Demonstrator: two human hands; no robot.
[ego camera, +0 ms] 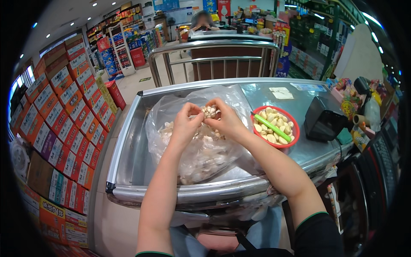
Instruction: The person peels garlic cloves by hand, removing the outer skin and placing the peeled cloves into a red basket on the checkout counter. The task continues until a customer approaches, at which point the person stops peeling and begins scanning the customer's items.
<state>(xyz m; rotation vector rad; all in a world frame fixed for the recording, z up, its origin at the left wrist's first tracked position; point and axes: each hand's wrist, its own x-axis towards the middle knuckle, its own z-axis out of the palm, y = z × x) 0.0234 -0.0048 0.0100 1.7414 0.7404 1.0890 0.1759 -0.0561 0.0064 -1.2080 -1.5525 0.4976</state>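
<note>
Both my hands meet above a clear plastic bag [208,160] that lies on the metal counter with garlic and loose skins in it. A garlic bulb [209,111] is held between them. My left hand [188,119] pinches its left side with thumb and fingers, and my right hand [225,121] grips it from the right. To the right of the bag stands a red plastic basket [297,136] full of peeled garlic cloves [271,122]. A knife with a green handle [272,128] lies slanted across the cloves.
The counter has a raised metal rim [218,189] along its near edge. A black device [324,119] stands right of the basket, near a flat pale paper [281,93]. Stacked cartons [64,112] rise at the left. Beyond the steel railing [212,45], a person [204,24] sits at another counter.
</note>
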